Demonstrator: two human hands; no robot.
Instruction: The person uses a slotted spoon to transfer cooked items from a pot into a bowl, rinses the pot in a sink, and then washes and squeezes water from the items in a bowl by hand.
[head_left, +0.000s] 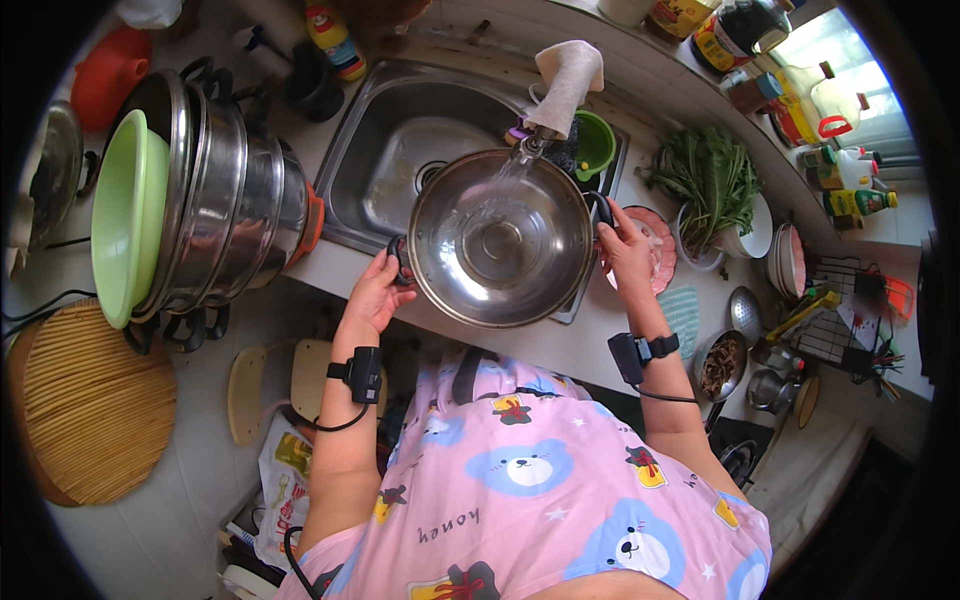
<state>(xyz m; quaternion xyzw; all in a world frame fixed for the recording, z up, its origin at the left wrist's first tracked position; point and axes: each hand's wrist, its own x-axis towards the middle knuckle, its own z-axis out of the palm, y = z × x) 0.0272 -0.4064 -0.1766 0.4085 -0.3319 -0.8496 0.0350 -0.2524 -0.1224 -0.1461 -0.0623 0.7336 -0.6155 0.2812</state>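
A wide stainless-steel pan (480, 262) with two black side handles is held over the front edge of the sink (352, 176). My left hand (373, 291) grips its left handle (400, 260). On the other side, my right hand (624, 244) has hold of the right handle (600, 207). Water runs from the faucet (532, 144) onto the far inner wall of the pan. A beige cloth (568, 82) is wrapped over the faucet. Part of the sink basin is hidden behind the pan.
Stacked steel pots (225, 195) with a green basin (124, 217) stand left of the sink. A green container (596, 144) sits behind the pan. To the right are a pink plate (660, 244), leafy greens (709, 184) and a pan of dark brown food (721, 365). Bottles line the windowsill.
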